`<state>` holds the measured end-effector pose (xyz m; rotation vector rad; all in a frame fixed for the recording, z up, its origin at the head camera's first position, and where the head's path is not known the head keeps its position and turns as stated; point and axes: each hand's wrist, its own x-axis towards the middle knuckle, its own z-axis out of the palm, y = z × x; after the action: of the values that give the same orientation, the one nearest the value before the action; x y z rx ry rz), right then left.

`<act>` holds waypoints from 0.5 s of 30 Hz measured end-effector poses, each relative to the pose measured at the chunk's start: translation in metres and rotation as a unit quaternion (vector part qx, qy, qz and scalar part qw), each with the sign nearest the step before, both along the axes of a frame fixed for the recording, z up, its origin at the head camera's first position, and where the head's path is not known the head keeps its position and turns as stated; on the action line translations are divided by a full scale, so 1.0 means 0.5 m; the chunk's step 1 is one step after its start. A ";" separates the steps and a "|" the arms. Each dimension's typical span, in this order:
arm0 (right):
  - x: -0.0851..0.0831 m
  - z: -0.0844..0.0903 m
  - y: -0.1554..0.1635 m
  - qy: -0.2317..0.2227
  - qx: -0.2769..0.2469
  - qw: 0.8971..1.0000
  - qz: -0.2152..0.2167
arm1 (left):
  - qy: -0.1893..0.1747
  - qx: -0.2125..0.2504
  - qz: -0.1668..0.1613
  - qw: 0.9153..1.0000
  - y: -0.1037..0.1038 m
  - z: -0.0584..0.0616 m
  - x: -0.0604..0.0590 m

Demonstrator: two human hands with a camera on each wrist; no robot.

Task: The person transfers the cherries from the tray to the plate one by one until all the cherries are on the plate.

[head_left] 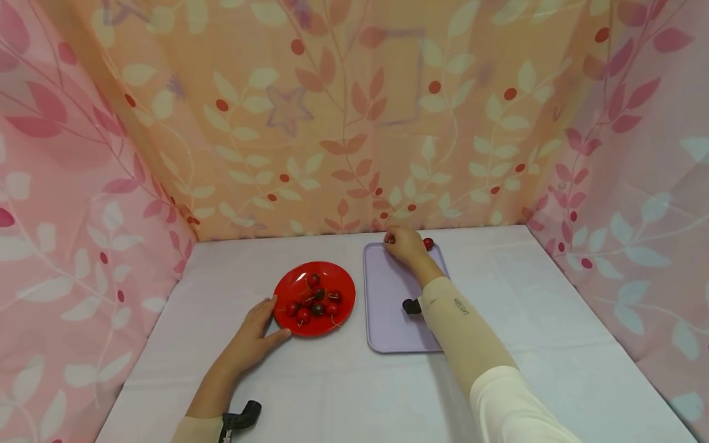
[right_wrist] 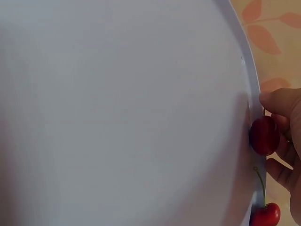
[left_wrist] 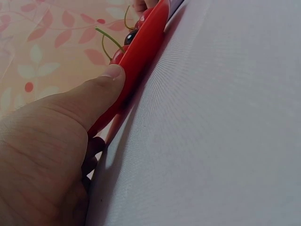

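Cherries are the work in hand: they go one by one, it seems, from the plate to the tray. Largest on the white-clothed table [head_left: 543, 320] is the flat lilac plastic tray [head_left: 388, 320], lying just right of the round red plate [head_left: 301, 329], which holds a cluster of stemmed red and dark cherries [head_left: 314, 300]. The left hand [head_left: 256, 332] steadies that plate, thumb curled onto its near rim. The right hand [head_left: 404, 243] reaches to the tray's far edge, fingers curled round one small red cherry [right_wrist: 264, 135] at the rim; a second stemmed cherry [right_wrist: 266, 214] lies just beside it. The step looks like setting this fruit down; next, I judge, the fingers need to loosen without rolling it off the edge.
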<state>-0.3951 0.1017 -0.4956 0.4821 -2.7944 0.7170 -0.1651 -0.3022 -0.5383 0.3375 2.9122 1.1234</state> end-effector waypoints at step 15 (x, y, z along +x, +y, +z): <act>0.032 0.021 0.029 -0.041 -0.106 0.993 -0.031 | -0.003 0.003 -0.002 1.000 0.000 0.002 -0.002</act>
<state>-0.3790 0.1164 -0.4850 0.3303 -2.7502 1.0283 -0.1662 -0.3021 -0.5374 0.3381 2.9032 1.1298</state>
